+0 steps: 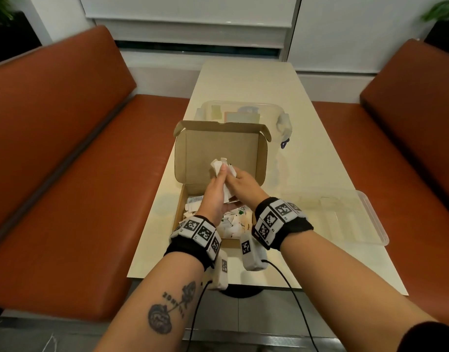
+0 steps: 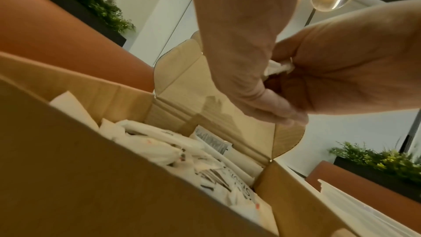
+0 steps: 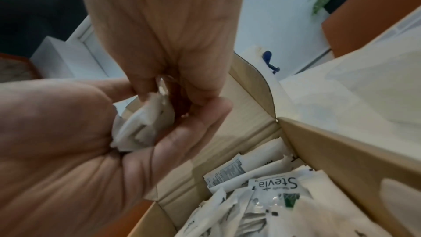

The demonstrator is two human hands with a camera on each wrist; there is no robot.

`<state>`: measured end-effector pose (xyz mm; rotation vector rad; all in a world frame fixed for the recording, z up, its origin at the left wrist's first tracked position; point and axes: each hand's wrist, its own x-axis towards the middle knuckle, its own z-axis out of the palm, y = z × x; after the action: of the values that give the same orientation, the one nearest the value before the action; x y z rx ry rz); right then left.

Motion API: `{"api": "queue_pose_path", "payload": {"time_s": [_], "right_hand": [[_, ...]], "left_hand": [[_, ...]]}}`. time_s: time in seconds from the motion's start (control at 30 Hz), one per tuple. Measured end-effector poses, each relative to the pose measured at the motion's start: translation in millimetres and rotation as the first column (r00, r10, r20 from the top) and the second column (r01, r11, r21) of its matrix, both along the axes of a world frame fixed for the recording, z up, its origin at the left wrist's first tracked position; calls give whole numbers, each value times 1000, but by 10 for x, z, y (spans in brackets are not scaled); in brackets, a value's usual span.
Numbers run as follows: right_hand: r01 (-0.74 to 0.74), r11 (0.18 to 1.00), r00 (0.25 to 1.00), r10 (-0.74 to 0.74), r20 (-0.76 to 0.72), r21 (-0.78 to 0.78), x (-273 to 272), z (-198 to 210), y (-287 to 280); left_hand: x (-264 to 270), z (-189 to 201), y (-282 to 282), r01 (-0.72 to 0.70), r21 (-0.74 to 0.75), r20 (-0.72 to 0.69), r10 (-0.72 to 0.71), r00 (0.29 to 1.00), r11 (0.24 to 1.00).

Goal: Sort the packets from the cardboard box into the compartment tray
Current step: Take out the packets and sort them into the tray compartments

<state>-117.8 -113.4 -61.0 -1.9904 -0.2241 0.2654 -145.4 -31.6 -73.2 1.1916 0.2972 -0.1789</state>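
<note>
Fingers (image 1: 222,171) of both hands curl round one bunch of white packets (image 1: 219,164), held above the open cardboard box (image 1: 219,148), centre of the head view. Left hand (image 1: 214,193) grips the bunch from the left, thumb up; right hand (image 1: 241,184) pinches it from the right. Hands touch each other around the paper. In the right wrist view the held bunch (image 3: 145,123) sits in the left palm (image 3: 68,150) with the right fingers (image 3: 200,93) closing from above.

Largest first: two orange bench seats (image 1: 66,138) fill the left and right of the frame, cream table (image 1: 294,161) between them. Cardboard box lies at frame centre with its lid standing upright; loose packets (image 1: 233,222) heaped in its near half, one printed "Stevia" (image 3: 278,183). Clear compartment tray (image 1: 358,219) at right of the box, lower right of centre, near it on the table; contents unclear. Clear lidded tub (image 1: 243,113) behind the box lid, some coloured items inside, blurred. Marker bands (image 1: 198,232) on both wrists, black cables (image 1: 292,295) hanging from them.
</note>
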Motion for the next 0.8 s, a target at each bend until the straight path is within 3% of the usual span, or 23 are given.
{"api": "queue_pose_path", "payload": {"time_s": [0.1,0.2,0.37,0.47,0.53,0.6,0.7,0.8], "right_hand": [[-39,985,994,56,96,-170,14,-10,-5],[-19,884,982,105,159,-467,27,-74,-6],[41,827,985,60,162,-560,-13,-132,-18],[45,888,995,0,97,-458,1,-130,-47],[113,967,993,-117,-2,-227,21,-120,-76],[171,983,984,-174,-37,-60,52,-95,-118],[183,978,982,-178,59,-97,109,-49,-183],[216,976,975,-214,57,-37,155,-71,-237]], "left_hand": [[20,-27,-3,-27,-28,-35,26,999,999],[73,-56,2,-50,-98,-55,45,997,994],[124,-61,31,18,61,-18,-17,1000,998],[126,-53,40,37,52,-7,-36,999,998],[130,-78,60,32,49,-8,-32,999,998],[124,-106,73,44,78,-17,-43,999,996],[138,-155,66,64,144,-49,-57,997,988],[150,-168,46,84,184,-57,-75,996,979]]}}
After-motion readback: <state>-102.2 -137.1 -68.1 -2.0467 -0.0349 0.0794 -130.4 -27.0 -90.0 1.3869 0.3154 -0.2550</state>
